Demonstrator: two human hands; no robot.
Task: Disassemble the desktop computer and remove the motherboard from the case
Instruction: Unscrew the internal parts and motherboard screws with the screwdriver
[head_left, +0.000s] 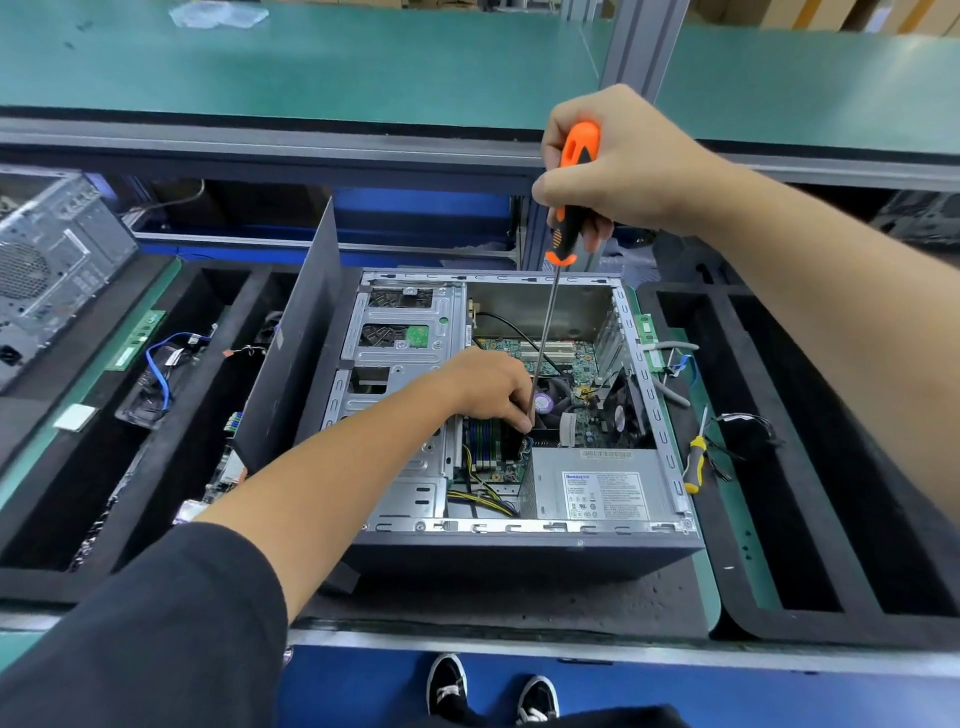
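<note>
Head view, looking down into open computer case (519, 551) lying on its side on dark foam mat (467, 603). Motherboard (587, 410) still seated on case floor, flanked by drive cage (400, 364) to one side and power supply (602, 483) nearest the viewer; yellow and black cables (483, 488) still routed across its near edge.

Handling, by judgement: thin, stiff, light board; fragile at connectors, sockets and solder joints. Best taken by bare edges, lifted level, never by cooler (550, 400) or slots. Sharp sheet-metal rims around the opening; cables likely to snag if left attached.

Right hand (618, 166): clenched around orange-and-black handle of long screwdriver (571, 197), shaft running steeply down into the case toward the cooler area.

Left hand (488, 384): inside the case, fingers curled downward, fingertips pinched at the lower end of the shaft, apparently steadying the tip; exact contact point hidden by the fingers.

Second screwdriver, yellow-handled (693, 462), lying just outside the case wall beside loose black wires (748, 436).
</note>
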